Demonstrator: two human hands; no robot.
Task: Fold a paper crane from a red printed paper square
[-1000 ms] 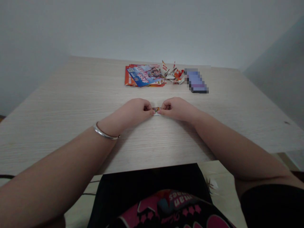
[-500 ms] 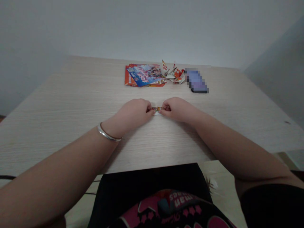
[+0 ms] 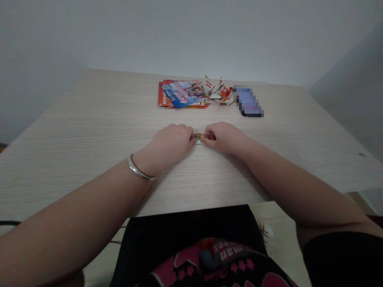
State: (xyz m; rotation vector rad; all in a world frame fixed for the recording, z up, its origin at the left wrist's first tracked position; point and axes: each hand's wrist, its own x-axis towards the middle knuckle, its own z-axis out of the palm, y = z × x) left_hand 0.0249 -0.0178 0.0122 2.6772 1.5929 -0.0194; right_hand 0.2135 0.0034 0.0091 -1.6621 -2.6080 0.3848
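Note:
My left hand (image 3: 172, 141) and my right hand (image 3: 223, 136) rest on the light wooden table (image 3: 89, 127), knuckles up and fingers curled. Between their fingertips they pinch a small folded piece of printed paper (image 3: 198, 137), orange and white; most of it is hidden by the fingers. A silver bangle (image 3: 138, 171) sits on my left wrist.
At the far side of the table lie a stack of colourful printed sheets (image 3: 181, 94), several folded paper figures (image 3: 220, 93) and a dark phone (image 3: 248, 103). A black cable (image 3: 8, 223) runs along the near left edge. Grey walls stand behind and at the right.
My left hand has slid slightly to the right, closing the gap to my right hand, so less of the folded paper shows.

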